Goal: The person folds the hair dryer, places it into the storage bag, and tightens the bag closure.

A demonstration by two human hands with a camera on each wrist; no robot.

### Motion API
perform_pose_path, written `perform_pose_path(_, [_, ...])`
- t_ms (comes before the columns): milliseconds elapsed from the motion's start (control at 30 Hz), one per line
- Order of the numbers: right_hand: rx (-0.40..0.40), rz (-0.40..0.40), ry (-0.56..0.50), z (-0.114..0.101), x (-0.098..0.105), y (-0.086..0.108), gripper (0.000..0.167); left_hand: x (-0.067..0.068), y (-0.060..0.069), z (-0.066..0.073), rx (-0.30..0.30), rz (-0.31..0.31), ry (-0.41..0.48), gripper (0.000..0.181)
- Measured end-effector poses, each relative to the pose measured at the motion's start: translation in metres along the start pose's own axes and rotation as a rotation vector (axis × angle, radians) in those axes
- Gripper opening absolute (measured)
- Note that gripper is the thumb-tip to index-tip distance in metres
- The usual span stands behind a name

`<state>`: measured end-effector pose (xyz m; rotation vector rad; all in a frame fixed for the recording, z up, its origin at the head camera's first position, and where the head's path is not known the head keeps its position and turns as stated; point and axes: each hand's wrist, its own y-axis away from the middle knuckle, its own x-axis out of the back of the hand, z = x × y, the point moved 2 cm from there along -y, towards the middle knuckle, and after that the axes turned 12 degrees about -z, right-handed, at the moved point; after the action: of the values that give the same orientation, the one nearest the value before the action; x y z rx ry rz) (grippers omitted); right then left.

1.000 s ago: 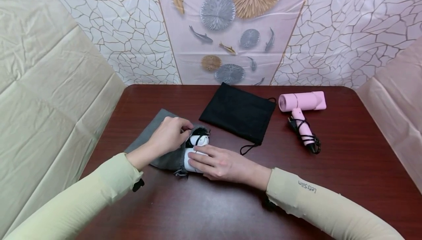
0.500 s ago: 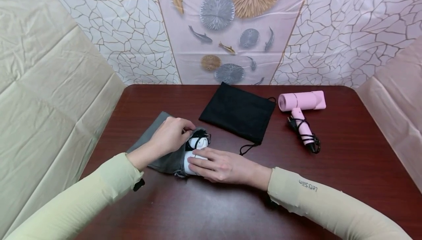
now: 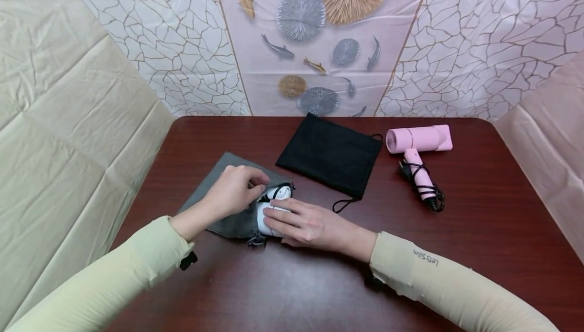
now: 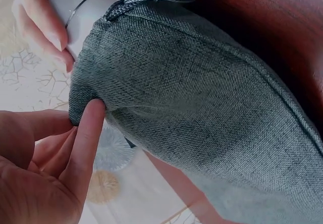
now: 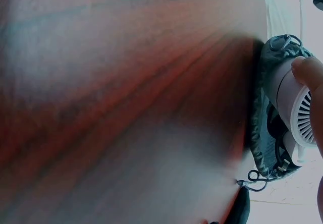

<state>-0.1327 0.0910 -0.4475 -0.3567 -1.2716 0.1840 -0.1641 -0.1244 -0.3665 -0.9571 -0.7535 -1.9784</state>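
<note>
A white hair dryer (image 3: 263, 220) lies partly inside a grey drawstring bag (image 3: 232, 225), on the left half of the table. Its vented end sticks out of the bag's mouth, as the right wrist view shows, and a black cord circles its handle (image 3: 281, 192). My right hand (image 3: 315, 228) grips the dryer's body from the right. With thumb and finger, my left hand (image 3: 232, 187) pinches the bag's rim, seen closely in the left wrist view beside the grey cloth (image 4: 176, 82). The rest of the dryer is hidden by cloth and fingers.
A black drawstring bag (image 3: 330, 154) lies flat behind my right hand. Farther right is a pink hair dryer (image 3: 422, 139) with black cord wound on its handle. Patterned cloth walls (image 3: 182, 33) border the brown table (image 3: 319, 291) at the back and sides.
The grey bag's rim has come further over the cord-wrapped handle, hiding more of the dark opening. Both hands stay nearly in place, shifting only slightly.
</note>
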Motion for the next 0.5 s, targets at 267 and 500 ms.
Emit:
perform_pose_path(267, [-0.092, 0.003, -0.069, 0.0003, -0.0036, 0.0009, 0.075, -0.0047, 0.0030, -0.0024, 0.080, -0.058, 0.197, 0.022])
perform_pose_path(500, [-0.156, 0.023, -0.179, 0.0028, -0.0081, -0.0031, 0.070, -0.0067, 0.0011, -0.0032, 0.092, -0.063, 0.307, 0.022])
